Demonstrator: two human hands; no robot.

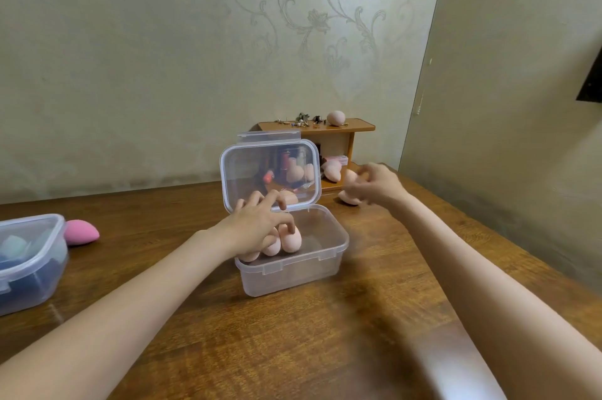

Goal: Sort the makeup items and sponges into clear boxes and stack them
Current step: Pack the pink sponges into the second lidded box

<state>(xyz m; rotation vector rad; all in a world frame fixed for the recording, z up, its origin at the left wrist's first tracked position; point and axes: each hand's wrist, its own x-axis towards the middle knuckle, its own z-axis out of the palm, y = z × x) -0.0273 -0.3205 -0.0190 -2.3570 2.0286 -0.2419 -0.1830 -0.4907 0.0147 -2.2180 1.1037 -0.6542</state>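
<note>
The clear box sits at the middle of the wooden table, its hinged lid standing upright on the far side. Inside, at the box's nine o'clock end, lie three peach sponges packed side by side. The left hand reaches into the box from seven o'clock, its fingers curled down around those sponges, the fingertips resting on top of them.

At two o'clock from the box, the right hand is blurred; its fingers are curled round another peach sponge, with one more peach sponge just below it, though whether that one is held or lies on the table cannot be told.

Behind the box, at twelve to one o'clock, stands a small wooden shelf. A peach sponge rests on its top beside a scatter of small trinkets; a further peach sponge lies on its lower level. Makeup items show dimly through the lid.

At nine o'clock, by the table's left edge, a second clear box holds bluish things, and a pink sponge lies on the table just beside it.

No brand, label or writing can be read anywhere.
</note>
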